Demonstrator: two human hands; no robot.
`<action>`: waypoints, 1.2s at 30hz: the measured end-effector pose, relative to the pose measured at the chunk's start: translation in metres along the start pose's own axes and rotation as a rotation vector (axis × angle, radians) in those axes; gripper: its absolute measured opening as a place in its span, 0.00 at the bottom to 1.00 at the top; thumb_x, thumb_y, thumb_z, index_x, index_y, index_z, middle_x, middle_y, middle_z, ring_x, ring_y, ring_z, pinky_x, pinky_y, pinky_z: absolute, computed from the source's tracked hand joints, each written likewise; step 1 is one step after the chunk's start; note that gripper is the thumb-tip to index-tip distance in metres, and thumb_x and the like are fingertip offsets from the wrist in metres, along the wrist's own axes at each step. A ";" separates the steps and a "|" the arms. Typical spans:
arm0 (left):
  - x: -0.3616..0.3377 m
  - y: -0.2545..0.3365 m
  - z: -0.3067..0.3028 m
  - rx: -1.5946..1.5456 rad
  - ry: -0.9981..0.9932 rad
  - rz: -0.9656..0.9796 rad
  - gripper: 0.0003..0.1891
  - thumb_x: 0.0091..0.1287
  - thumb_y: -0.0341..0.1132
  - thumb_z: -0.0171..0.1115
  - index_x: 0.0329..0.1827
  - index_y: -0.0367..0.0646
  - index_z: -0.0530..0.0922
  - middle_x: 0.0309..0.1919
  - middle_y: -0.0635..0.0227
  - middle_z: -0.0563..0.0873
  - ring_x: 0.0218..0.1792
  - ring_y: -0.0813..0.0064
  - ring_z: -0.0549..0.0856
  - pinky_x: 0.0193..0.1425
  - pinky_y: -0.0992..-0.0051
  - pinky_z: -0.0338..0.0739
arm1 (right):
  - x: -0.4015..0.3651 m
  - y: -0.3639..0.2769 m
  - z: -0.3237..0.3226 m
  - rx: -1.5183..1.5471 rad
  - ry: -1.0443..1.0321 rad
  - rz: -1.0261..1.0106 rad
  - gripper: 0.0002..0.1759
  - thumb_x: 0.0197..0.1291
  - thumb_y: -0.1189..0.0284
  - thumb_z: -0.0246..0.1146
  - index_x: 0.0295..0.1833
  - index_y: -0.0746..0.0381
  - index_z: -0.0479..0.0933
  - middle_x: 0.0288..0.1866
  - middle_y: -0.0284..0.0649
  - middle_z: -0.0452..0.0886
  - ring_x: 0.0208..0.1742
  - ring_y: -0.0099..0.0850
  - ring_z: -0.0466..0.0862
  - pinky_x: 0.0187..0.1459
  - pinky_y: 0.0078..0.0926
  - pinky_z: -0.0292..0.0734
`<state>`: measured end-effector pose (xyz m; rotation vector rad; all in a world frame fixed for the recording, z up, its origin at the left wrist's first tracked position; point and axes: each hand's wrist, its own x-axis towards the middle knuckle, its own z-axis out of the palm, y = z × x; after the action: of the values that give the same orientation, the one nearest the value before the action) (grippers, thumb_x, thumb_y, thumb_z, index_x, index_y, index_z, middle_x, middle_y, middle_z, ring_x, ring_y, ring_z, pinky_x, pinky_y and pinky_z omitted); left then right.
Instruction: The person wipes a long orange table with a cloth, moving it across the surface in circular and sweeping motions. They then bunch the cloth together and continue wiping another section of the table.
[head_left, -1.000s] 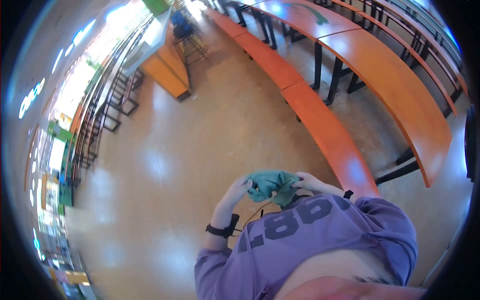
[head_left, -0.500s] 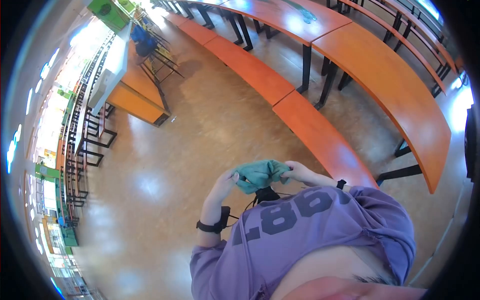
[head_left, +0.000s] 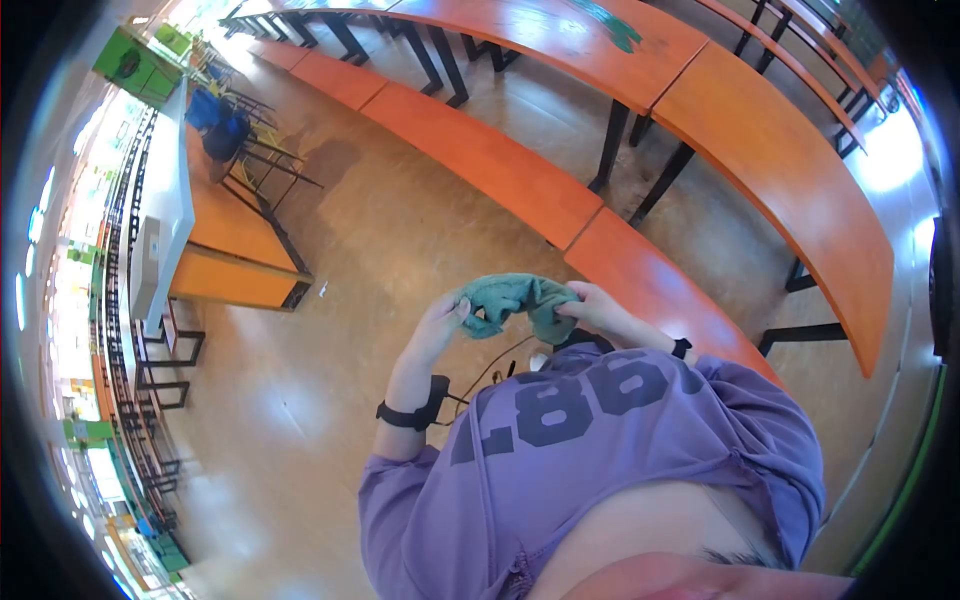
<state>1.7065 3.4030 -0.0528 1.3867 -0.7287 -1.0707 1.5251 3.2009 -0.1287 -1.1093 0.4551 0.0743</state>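
Observation:
A green cloth hangs in a bunched, crumpled arch in front of my chest, held up off the floor. My left hand is closed on its left end, the fingers pinching the fabric. At the other end, my right hand grips the cloth between thumb and fingers. Below the middle of the arch there is a gap. A black device on a strap is fastened round my left forearm, with a thin cable running from it. On my right wrist sits a black band.
Long orange tables with a bench curve from ahead to my right. A green patch or item lies on one table. Ahead left stands an orange-sided counter, beside a high chair carrying a blue item.
The cloth and both hands have risen in view, and the cloth now forms a more open arch. The counter and benches have shifted left and down as the view moved.

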 end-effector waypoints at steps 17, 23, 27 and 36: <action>0.254 0.101 -0.201 0.149 -0.316 0.033 0.21 0.69 0.42 0.48 0.56 0.35 0.69 0.49 0.68 0.76 0.51 0.76 0.72 0.57 0.76 0.64 | 0.243 -0.187 -0.064 0.318 0.387 -0.273 0.04 0.52 0.77 0.55 0.35 0.61 0.73 0.31 0.31 0.77 0.32 0.20 0.76 0.36 0.18 0.71; 0.341 0.115 -0.277 0.072 -0.322 -0.024 0.21 0.69 0.43 0.48 0.55 0.35 0.69 0.48 0.69 0.75 0.51 0.77 0.71 0.57 0.76 0.64 | 0.320 -0.232 -0.061 0.427 0.467 -0.239 0.06 0.51 0.77 0.53 0.35 0.62 0.72 0.32 0.34 0.77 0.33 0.22 0.77 0.38 0.21 0.72; 0.415 0.118 -0.342 0.070 -0.429 -0.012 0.20 0.69 0.44 0.48 0.53 0.35 0.70 0.45 0.70 0.76 0.47 0.79 0.72 0.54 0.77 0.65 | 0.389 -0.239 -0.051 0.520 0.509 -0.266 0.08 0.50 0.77 0.52 0.37 0.64 0.72 0.35 0.37 0.78 0.36 0.25 0.77 0.42 0.24 0.74; 0.552 0.166 -0.461 -0.062 -0.668 -0.061 0.18 0.69 0.45 0.47 0.45 0.36 0.72 0.39 0.71 0.73 0.40 0.80 0.71 0.46 0.79 0.66 | 0.491 -0.328 -0.007 0.533 0.722 -0.215 0.12 0.50 0.78 0.52 0.42 0.67 0.72 0.39 0.39 0.78 0.42 0.28 0.78 0.47 0.25 0.72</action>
<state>2.3651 3.0698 -0.0366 0.9930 -1.1209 -1.6159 2.0596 2.9644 -0.0450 -0.6210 0.9298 -0.6240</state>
